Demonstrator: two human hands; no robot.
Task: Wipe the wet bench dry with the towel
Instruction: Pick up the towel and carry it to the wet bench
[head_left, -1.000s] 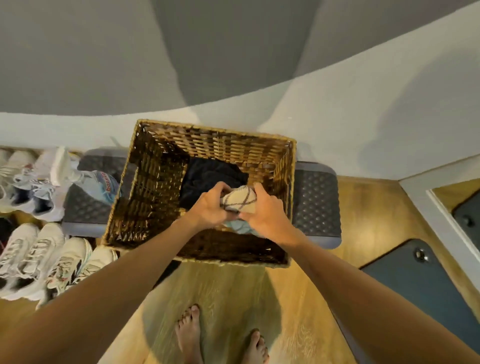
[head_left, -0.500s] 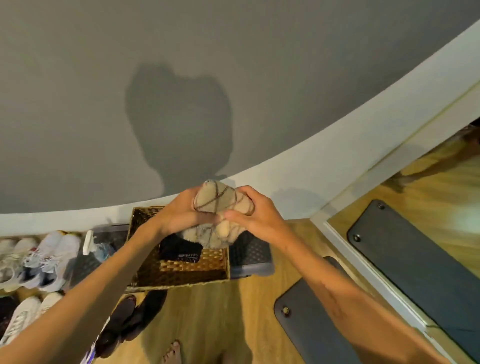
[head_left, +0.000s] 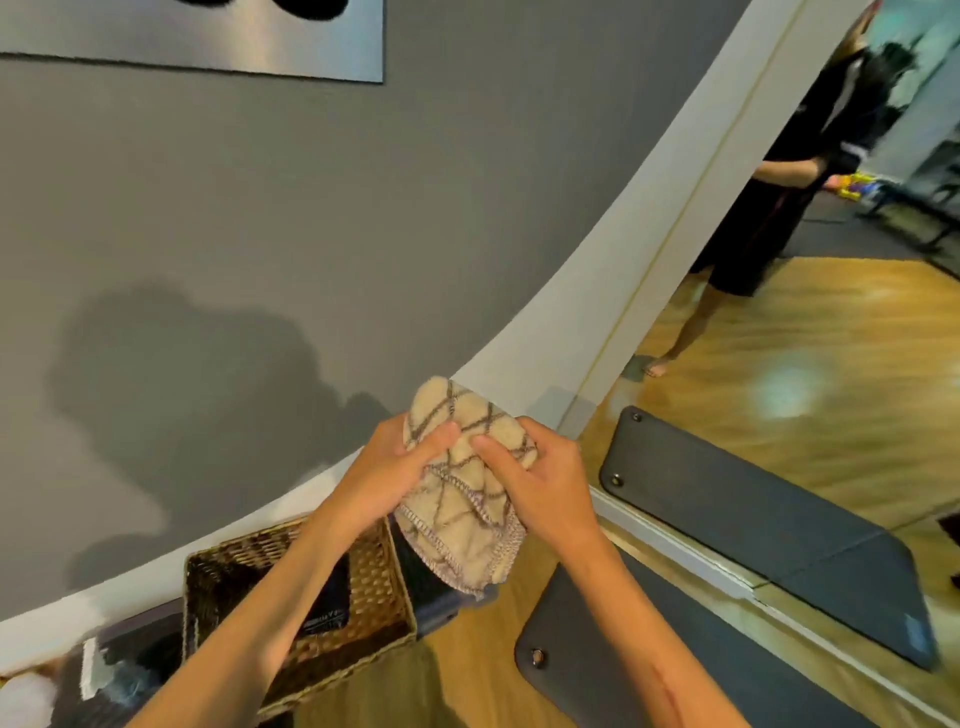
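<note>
A beige towel (head_left: 460, 499) with brown diamond lines is bunched in the air in front of the grey wall. My left hand (head_left: 387, 473) grips its left side, thumb on top. My right hand (head_left: 540, 480) grips its right side, and a loose corner hangs below. The dark padded bench (head_left: 431, 597) lies low at the wall under the towel, mostly hidden by a wicker basket (head_left: 374, 587) and my arms.
The wicker basket sits on the bench and holds dark cloth. A spray bottle (head_left: 91, 670) lies at the lower left. A dark mat (head_left: 597, 665) covers the wood floor at the right, beside a wall mirror (head_left: 831, 364) that reflects a person.
Both hands lifted the towel out of the basket and higher up. My view swung up and to the right, so the basket and bench dropped to the lower left.
</note>
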